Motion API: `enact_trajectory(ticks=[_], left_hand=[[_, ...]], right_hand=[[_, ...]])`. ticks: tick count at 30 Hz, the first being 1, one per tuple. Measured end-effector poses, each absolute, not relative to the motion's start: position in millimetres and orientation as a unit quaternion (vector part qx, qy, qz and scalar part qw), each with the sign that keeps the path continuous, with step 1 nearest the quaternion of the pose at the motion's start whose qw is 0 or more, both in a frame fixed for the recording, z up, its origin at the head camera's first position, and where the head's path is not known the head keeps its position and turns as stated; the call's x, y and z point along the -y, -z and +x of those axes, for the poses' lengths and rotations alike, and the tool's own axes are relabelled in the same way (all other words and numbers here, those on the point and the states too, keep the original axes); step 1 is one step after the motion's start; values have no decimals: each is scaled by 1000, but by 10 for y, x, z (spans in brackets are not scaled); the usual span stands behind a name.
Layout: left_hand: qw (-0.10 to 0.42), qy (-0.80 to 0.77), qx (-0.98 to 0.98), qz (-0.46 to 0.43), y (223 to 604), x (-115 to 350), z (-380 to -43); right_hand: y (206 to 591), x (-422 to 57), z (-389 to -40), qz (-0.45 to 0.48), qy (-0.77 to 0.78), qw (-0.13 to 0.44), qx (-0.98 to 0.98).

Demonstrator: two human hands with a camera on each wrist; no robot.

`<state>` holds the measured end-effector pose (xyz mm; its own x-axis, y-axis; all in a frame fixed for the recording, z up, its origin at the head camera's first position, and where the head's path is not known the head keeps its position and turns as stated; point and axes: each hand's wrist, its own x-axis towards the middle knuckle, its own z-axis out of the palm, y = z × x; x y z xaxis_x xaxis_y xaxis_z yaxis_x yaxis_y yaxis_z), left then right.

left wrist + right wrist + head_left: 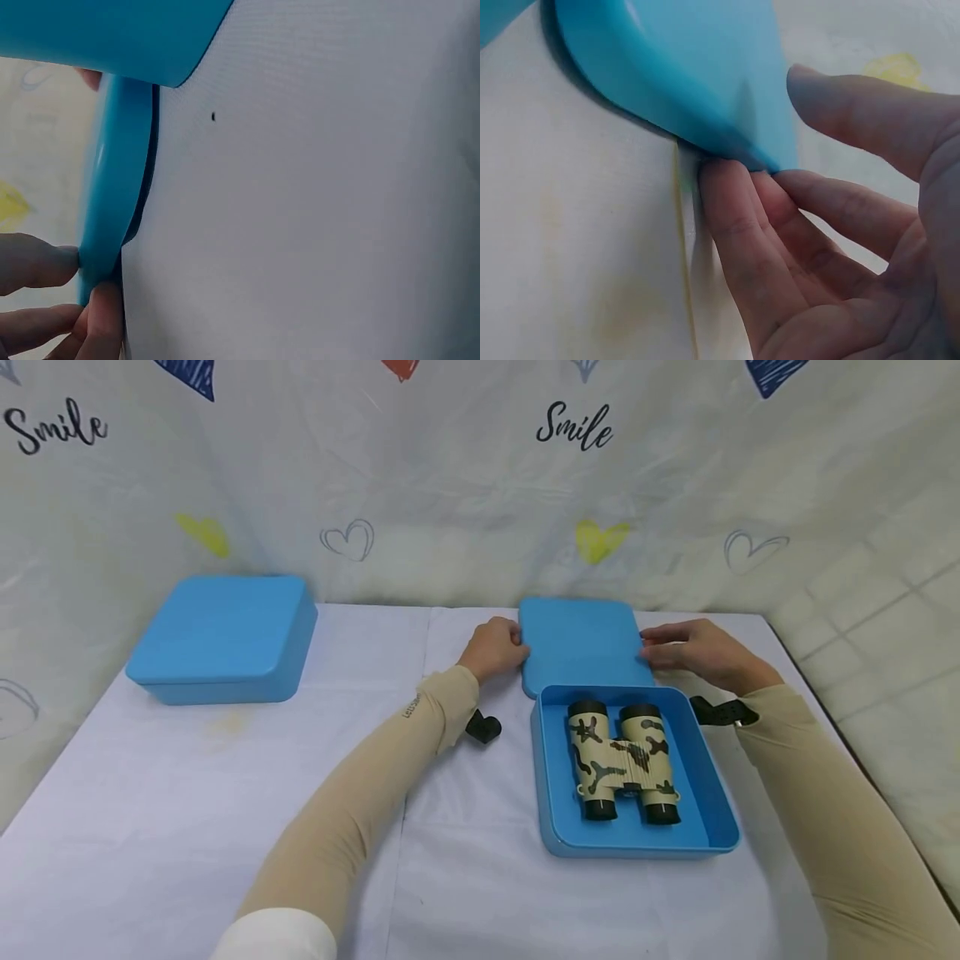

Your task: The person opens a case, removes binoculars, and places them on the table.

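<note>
A light blue lid [581, 643] lies top side up at the back of the table, right behind an open blue box [633, 852]. My left hand [491, 647] pinches the lid's left edge; in the left wrist view, the thumb [45, 262] is on one side and fingertips [103, 307] on the other. At the opposite edge is my right hand [701, 652], its fingertips [724, 172] touching the lid's underside corner while the thumb [832, 101] stands away from it. Inside the box rest camouflage-patterned binoculars [626, 760] with black ends.
A second blue box [225, 635], closed, stands at the table's back left. White cloth [450, 877] covers the table. Behind it hangs a pale sheet [450, 468] printed with hearts and "Smile". Black straps [483, 727] show at both wrists.
</note>
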<state>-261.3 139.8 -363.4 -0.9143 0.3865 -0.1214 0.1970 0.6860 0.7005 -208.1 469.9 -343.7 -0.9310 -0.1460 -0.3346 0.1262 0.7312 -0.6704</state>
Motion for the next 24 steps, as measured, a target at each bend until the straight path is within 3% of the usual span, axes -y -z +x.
enact_trajectory(ticks=[14, 24], left_hand=[[161, -359, -904, 166, 3559, -1381, -2430], [128, -369, -903, 178, 3536, -1340, -2272]], right_hand=[[3372, -4658, -1996, -13, 361, 200, -911], [3169, -4654, -1869, -30, 325, 166, -931]])
